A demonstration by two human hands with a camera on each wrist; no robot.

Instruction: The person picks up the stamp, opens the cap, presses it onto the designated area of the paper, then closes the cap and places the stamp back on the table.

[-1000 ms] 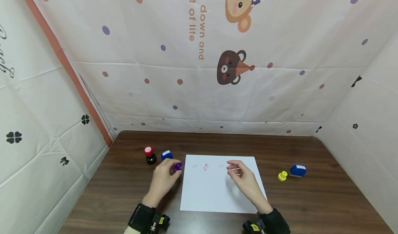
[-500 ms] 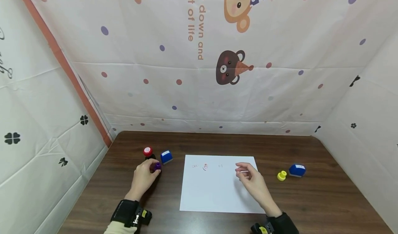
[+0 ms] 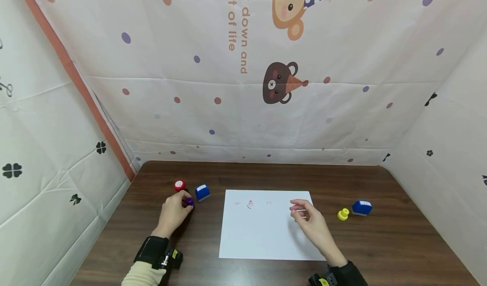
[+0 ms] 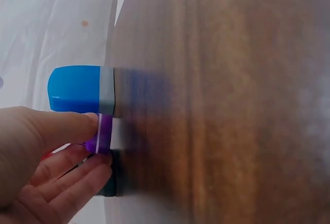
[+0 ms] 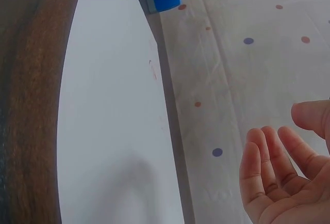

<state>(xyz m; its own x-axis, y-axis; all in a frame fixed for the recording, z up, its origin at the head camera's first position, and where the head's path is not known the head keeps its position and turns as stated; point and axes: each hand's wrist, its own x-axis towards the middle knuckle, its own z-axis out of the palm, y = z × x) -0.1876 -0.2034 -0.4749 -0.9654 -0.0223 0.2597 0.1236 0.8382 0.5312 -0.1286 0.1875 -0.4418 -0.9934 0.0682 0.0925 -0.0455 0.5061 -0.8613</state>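
Note:
My left hand (image 3: 174,213) pinches a small purple stamp (image 3: 189,201) between thumb and fingers, low over the left of the table. In the left wrist view the purple stamp (image 4: 104,133) is close to the wood; whether it touches is hard to tell. Just behind that hand stands a stamp with a red top (image 3: 179,185) and black base, partly hidden by the fingers. A blue block-shaped stamp (image 3: 202,192) stands beside it. My right hand (image 3: 312,223) hovers over the right side of a white paper sheet (image 3: 262,235), its fingers loosely bent around nothing.
Faint red stamped marks (image 3: 250,204) line the upper part of the paper. On the right of the brown wooden table (image 3: 395,235) are a yellow knob-shaped stamp (image 3: 343,214) and another blue block (image 3: 362,207). Printed cloth walls (image 3: 171,121) rise behind and at both sides.
My left hand has carried the purple stamp left, away from the paper's edge to beside the red-topped stamp, and lowered it. My right hand has shifted slightly right over the paper.

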